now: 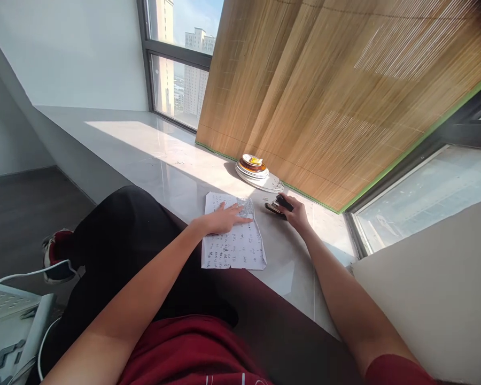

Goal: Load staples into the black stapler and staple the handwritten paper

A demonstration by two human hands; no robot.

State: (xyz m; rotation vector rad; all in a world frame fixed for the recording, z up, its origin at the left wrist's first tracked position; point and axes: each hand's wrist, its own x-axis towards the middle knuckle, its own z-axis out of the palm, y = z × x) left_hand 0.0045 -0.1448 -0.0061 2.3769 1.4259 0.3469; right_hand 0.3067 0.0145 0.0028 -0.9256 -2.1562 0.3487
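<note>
Sheets of white paper (236, 248) covered in handwriting and some print lie on the tiled window sill, their near edge reaching the sill's front. My left hand (223, 219) rests flat on the upper part of them, fingers spread and pointing right. Right of the paper, my right hand (297, 213) is closed around a black stapler (279, 206), whose jaws point left and stand apart. The stapler is at or just above the sill; its rear is hidden in my palm. A few tiny staple-like bits (265, 199) lie beside it.
A stack of plates (254, 174) with a small yellow item on top stands behind the paper, against a bamboo blind (304, 107). A wall (433, 283) bounds the right side. At lower left are a white rack (20, 326) and a white cable (28, 272).
</note>
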